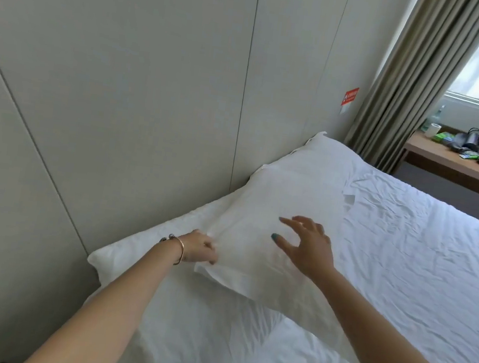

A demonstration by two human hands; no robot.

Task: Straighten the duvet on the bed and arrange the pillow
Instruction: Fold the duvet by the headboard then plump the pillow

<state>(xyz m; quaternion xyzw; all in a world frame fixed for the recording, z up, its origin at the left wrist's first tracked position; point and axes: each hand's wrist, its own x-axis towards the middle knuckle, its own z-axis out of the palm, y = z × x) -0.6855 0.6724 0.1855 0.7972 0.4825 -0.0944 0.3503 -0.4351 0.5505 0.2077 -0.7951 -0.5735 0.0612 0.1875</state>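
Here, left hand (198,250) stretched forward, fingers pinching the near corner of the white pillow (282,216), right hand (307,247) above the pillow, fingers spread and relaxed, grasping nothing.

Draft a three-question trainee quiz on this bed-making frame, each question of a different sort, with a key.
1. True or false: the left hand pinches the near edge of the pillow.
2. Multiple choice: the right hand is A) gripping the curtain, B) spread open above the pillow, C) flat on the desk.
3. Fill in: the pillow lies along the head of the bed against the ____.

Key
1. True; the fingers are at the pillowcase edge, with fabric bunched at them.
2. B; the fingers are splayed, holding nothing.
3. Wall; the panelled wall runs behind the pillow.
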